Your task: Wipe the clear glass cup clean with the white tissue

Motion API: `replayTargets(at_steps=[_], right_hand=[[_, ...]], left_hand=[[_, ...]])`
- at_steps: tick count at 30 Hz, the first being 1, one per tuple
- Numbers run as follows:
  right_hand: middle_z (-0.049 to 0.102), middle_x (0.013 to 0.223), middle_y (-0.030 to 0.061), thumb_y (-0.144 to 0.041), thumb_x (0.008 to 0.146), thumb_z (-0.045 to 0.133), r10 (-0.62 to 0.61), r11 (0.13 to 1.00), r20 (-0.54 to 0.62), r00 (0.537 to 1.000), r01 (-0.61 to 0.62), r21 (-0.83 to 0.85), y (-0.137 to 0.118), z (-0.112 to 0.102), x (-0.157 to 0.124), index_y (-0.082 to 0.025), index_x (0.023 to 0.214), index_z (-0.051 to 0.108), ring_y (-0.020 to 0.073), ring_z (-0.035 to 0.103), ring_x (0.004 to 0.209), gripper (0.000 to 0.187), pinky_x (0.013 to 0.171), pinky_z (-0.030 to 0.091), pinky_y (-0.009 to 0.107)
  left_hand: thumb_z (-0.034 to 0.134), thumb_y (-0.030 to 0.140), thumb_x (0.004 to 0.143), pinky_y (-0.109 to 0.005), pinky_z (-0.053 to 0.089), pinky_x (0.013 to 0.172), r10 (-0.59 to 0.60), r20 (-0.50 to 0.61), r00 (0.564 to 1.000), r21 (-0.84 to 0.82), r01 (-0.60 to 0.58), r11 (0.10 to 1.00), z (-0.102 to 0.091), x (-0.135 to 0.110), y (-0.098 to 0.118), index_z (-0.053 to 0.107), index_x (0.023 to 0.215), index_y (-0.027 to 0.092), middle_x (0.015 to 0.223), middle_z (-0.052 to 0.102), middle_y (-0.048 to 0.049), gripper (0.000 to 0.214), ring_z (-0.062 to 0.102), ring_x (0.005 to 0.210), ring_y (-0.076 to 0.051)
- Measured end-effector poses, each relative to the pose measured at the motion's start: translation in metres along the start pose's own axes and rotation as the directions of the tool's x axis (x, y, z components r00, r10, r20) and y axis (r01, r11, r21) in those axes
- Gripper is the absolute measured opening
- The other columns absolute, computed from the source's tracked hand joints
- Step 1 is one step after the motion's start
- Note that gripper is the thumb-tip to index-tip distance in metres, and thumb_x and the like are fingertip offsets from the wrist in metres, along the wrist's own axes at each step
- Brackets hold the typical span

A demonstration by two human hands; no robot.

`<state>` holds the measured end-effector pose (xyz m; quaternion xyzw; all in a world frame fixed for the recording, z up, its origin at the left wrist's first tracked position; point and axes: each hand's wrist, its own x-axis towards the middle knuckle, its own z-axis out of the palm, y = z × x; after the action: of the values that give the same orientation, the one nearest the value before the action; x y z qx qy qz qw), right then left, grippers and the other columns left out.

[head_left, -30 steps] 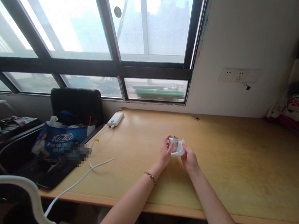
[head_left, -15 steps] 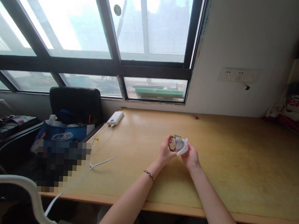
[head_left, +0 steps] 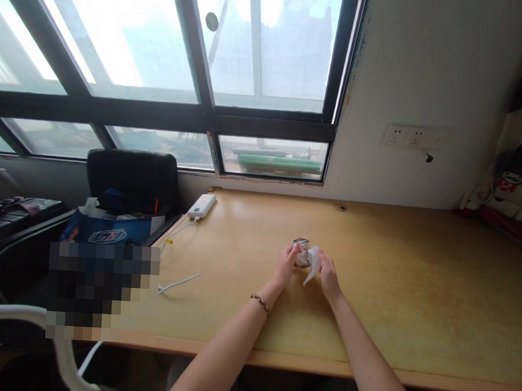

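My left hand [head_left: 285, 265] is closed around a small see-through glass [head_left: 301, 244] with dark, shiny edges. The glass is tilted over the wooden table, and part of it is hidden by my fingers and a tissue. In my right hand [head_left: 330, 279] I pinch a white tissue [head_left: 313, 263], which lies against the right side of the glass. One corner of the tissue hangs down between my hands.
On the table [head_left: 414, 285], a white power bank [head_left: 201, 206] with a white cable [head_left: 180, 284] lies at the left edge. A black chair [head_left: 133, 180] holding a blue bag [head_left: 110, 228] stands to the left. Behind are a window and a wall socket [head_left: 415, 137].
The glass has turned in my left hand, whose thumb now lies across it. My right hand has drawn slightly down and right, and the tissue hangs lower.
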<state>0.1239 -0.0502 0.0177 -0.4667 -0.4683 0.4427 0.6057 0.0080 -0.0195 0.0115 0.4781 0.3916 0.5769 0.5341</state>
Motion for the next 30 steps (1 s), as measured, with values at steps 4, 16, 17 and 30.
replayTargets(at_steps=[4, 16, 17, 30], right_hand=[[0.055, 0.051, 0.0015, -0.041, 0.084, 0.035, -0.174, 0.931, 0.123, 0.977, 0.204, -0.303, -0.006, 0.004, -0.008, -0.021, 0.057, 0.057, 0.016, 0.051, 0.053, 0.04, 0.058, 0.042, 0.028], [0.058, 0.111, 0.0064, -0.03, 0.088, 0.028, -0.406, 0.634, 0.406, 0.819, 0.572, -0.521, -0.008, 0.007, -0.007, -0.021, 0.111, 0.053, 0.0192, 0.048, 0.108, 0.035, 0.103, 0.018, 0.044], [0.058, 0.111, 0.0067, -0.03, 0.087, 0.029, -0.405, 0.638, 0.404, 0.82, 0.57, -0.518, -0.008, 0.007, -0.006, -0.021, 0.11, 0.054, 0.0195, 0.048, 0.108, 0.035, 0.103, 0.019, 0.044], [0.054, 0.05, -0.0015, -0.038, 0.081, 0.041, -0.281, 0.893, 0.236, 0.93, 0.344, -0.291, -0.018, 0.013, -0.009, -0.018, 0.057, 0.06, 0.0136, 0.051, 0.055, 0.037, 0.085, 0.037, 0.032]], left_hand=[[0.051, 0.053, 0.069, -0.021, 0.034, 0.048, -0.094, -0.058, 0.994, -0.103, 0.087, 0.991, -0.003, 0.005, -0.003, 0.055, 0.058, 0.012, 0.052, 0.052, -0.0011, 0.042, 0.044, 0.048, -0.009], [0.049, 0.062, 0.063, -0.022, 0.037, 0.049, -0.263, 0.073, 0.962, -0.304, 0.273, 0.913, 0.0, 0.002, 0.001, 0.058, 0.062, 0.012, 0.049, 0.055, -0.0015, 0.051, 0.05, 0.047, -0.011], [0.049, 0.063, 0.063, -0.023, 0.038, 0.051, -0.267, 0.076, 0.961, -0.308, 0.277, 0.91, -0.001, 0.003, 0.0, 0.059, 0.065, 0.012, 0.052, 0.057, -0.0023, 0.052, 0.052, 0.05, -0.013], [0.051, 0.057, 0.065, -0.023, 0.039, 0.047, -0.282, 0.0, 0.96, -0.387, 0.26, 0.885, -0.001, 0.006, -0.005, 0.061, 0.075, 0.011, 0.056, 0.059, -0.003, 0.048, 0.052, 0.045, -0.011]])
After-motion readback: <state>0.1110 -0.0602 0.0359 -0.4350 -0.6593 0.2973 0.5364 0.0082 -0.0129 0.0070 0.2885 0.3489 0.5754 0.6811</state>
